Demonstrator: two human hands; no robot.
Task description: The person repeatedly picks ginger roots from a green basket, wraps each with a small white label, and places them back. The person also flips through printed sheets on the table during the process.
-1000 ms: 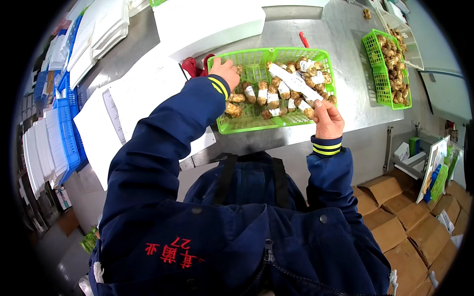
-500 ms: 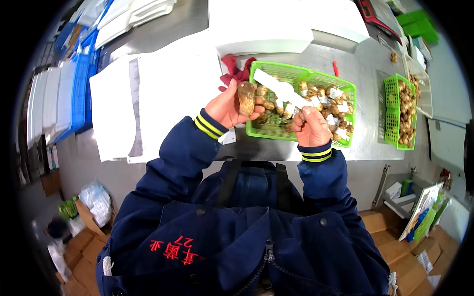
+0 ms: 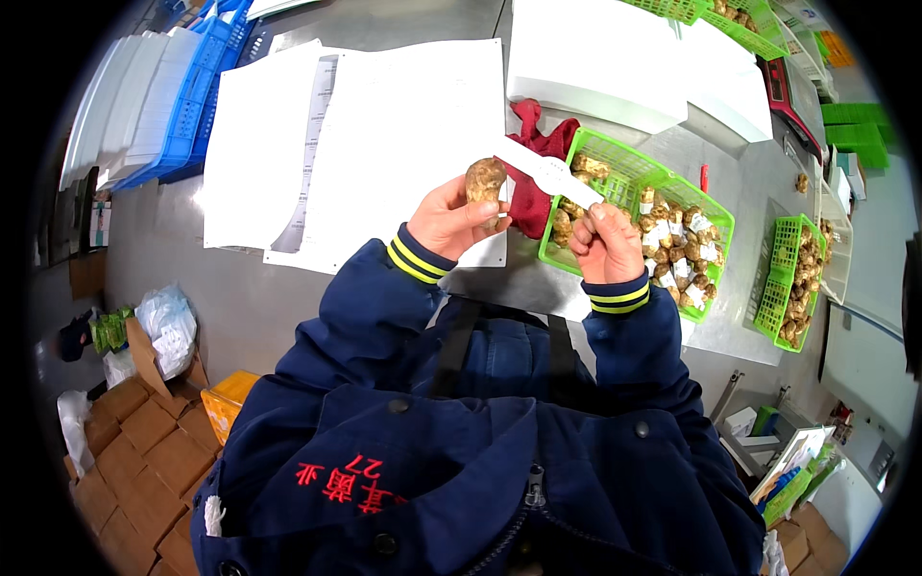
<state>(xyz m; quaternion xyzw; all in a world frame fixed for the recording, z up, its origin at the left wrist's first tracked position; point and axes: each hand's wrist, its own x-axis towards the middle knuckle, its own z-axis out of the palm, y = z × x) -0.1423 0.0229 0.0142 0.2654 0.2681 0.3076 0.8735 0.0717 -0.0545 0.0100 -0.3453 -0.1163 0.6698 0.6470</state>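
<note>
My left hand (image 3: 448, 221) is closed around a thick brown mushroom (image 3: 486, 177), with the mushroom's rounded end pointing up. In my right hand (image 3: 609, 246), thumb and fingertips pinch one end of a white strip (image 3: 549, 173) with a wider rounded middle. The strip's other end reaches toward the mushroom; I cannot tell whether they touch. Under and beside my right hand stands a divided green basket (image 3: 622, 163). Several mushrooms (image 3: 678, 242) with white bands fill its right part, and a few without visible bands lie in the left. Dark red gloves or cloth (image 3: 530, 204) lie against the basket.
Large white sheets (image 3: 408, 125) cover the table's left side, beside a blue crate (image 3: 195, 110) of white panels. White boxes (image 3: 595, 67) stand behind. To the right are another green basket (image 3: 780, 274) of mushrooms, a red marker (image 3: 704, 178) and a red device (image 3: 795, 106).
The view has turned, so the table things sit farther right. My left hand has turned the mushroom and sits farther from the basket. Both hands keep their hold.
</note>
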